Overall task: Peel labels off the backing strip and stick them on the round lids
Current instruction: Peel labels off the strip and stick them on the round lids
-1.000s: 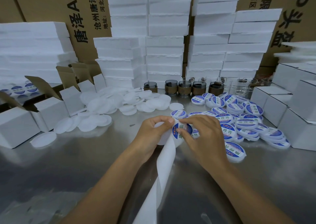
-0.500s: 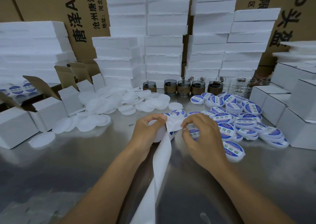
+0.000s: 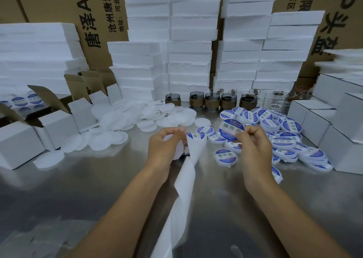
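My left hand point(image 3: 164, 146) grips the top of the white backing strip point(image 3: 184, 183) together with a plain white lid point(image 3: 179, 151); the strip twists down toward the bottom edge. Another blue label point(image 3: 193, 135) sits on the strip's top end. My right hand point(image 3: 253, 145) pinches a peeled round blue-and-white label point(image 3: 230, 129) and holds it in the air, to the right of the strip. Plain white lids point(image 3: 137, 118) lie heaped at the middle left. Labelled lids point(image 3: 282, 132) are piled at the right, one lid point(image 3: 225, 157) lying nearer.
White cartons point(image 3: 19, 141) with open flaps stand at left, closed white boxes point(image 3: 341, 132) at right. Stacks of white foam point(image 3: 188, 41) and brown cardboard boxes point(image 3: 59, 12) fill the back. Small jars point(image 3: 212, 101) line up before the foam. The steel table point(image 3: 98, 189) spreads below my arms.
My right hand has peeled a label off the strip and moved it up and to the right. My left hand still holds the strip and lid.
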Tool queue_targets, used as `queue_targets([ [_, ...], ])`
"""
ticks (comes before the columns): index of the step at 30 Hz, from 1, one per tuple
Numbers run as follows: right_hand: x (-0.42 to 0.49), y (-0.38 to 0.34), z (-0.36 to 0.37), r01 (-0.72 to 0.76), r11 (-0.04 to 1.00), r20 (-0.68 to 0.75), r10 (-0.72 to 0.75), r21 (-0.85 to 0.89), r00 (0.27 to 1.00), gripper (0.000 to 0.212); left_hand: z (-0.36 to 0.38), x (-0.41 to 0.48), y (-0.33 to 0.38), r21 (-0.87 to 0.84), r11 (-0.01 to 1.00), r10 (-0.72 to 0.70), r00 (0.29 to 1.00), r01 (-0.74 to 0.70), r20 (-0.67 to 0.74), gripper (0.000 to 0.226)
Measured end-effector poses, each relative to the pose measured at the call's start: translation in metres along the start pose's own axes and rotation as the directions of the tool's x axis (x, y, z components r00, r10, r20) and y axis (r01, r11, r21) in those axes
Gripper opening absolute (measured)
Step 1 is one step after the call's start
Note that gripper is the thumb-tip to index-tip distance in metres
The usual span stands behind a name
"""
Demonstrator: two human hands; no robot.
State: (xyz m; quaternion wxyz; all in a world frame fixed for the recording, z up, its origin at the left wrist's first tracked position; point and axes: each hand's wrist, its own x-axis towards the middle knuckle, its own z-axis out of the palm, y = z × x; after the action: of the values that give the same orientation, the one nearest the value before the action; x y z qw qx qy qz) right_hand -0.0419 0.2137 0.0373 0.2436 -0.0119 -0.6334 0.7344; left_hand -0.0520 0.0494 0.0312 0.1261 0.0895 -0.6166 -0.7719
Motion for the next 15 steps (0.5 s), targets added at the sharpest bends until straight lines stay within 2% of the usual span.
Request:
queue_targets([
  [4,0.000,-0.005,0.001,-0.172,0.975,0.101,0.158,0.141,0.982,0.025,-0.003,0.006,0.005,-0.128,0.989,0.056,0.991,-0.072,-0.119,0.021],
  [6,-0.002,-0.009,0.002,-0.228,0.950,0.170,0.194,0.214,0.966,0.026,-0.005,0.008,0.007,-0.224,0.969,0.073,0.989,-0.101,-0.130,0.021],
  [10,-0.008,-0.015,0.007,-0.326,0.901,0.325,0.229,0.286,0.918,0.025,-0.004,0.006,0.011,-0.440,0.898,0.017,0.996,0.021,0.083,0.029],
  [15,-0.019,-0.014,0.014,-0.363,0.897,0.498,0.202,0.252,0.843,0.016,0.005,-0.002,0.008,-0.325,0.927,-0.076,0.942,0.186,0.326,0.053],
])
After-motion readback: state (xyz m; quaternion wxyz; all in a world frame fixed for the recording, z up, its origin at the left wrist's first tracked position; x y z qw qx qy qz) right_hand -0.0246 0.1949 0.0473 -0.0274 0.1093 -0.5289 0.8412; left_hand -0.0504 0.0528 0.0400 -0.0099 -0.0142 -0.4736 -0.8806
